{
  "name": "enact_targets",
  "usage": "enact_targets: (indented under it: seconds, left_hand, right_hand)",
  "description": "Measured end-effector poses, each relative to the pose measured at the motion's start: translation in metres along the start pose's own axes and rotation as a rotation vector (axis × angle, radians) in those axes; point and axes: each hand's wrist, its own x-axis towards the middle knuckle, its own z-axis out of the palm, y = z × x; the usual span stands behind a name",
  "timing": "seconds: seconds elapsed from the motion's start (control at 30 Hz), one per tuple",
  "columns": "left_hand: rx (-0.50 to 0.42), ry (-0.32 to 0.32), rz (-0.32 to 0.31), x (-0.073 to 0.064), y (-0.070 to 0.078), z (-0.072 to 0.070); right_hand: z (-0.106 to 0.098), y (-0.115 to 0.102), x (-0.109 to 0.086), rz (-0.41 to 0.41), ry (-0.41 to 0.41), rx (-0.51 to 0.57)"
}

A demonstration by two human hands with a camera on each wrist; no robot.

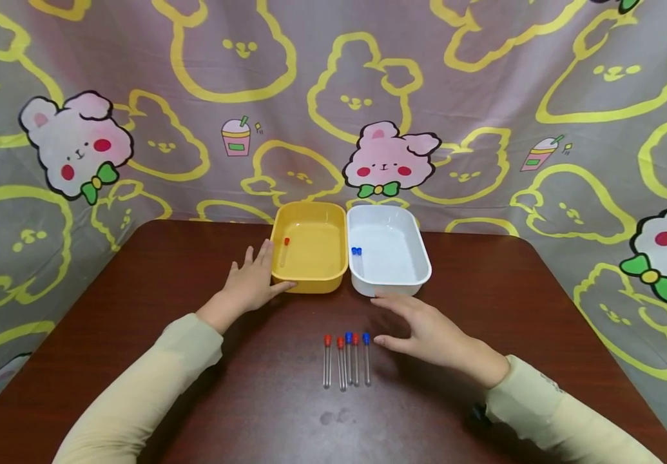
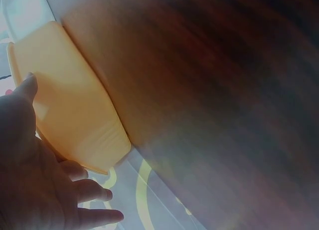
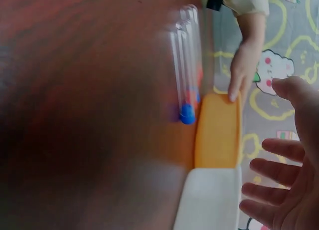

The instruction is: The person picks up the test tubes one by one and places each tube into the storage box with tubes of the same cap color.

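Right hand [image 1: 426, 330] spread and empty beside the rightmost blue-capped tube [image 1: 367, 366] on the desk [image 1: 252, 399], I advise pinching its cap [image 1: 366, 338] lightly (a red-capped tube [image 1: 356, 366] lies near), left hand [image 1: 249, 281] splayed at the yellow tub [image 1: 312, 285].

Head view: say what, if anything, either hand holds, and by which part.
Nothing is held: the left hand only touches the left side of the yellow tub; the right hand is empty.

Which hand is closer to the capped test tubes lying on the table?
The right. The right hand is just right of the test tubes, not holding any; the left hand is farther off, at the yellow tray.
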Motion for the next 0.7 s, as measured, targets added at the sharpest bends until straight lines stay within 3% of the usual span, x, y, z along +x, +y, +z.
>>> enact_targets:
  seconds: [0.17, 0.7]
  left_hand:
    - [0.001, 0.005, -0.002, -0.001, 0.001, 0.0]
    - [-0.002, 0.0, 0.003, -0.003, 0.002, -0.002]
  right_hand:
    - [0.008, -0.003, -0.004, 0.038, -0.059, -0.06]
    - [0.026, -0.005, -0.01, -0.011, -0.216, -0.159]
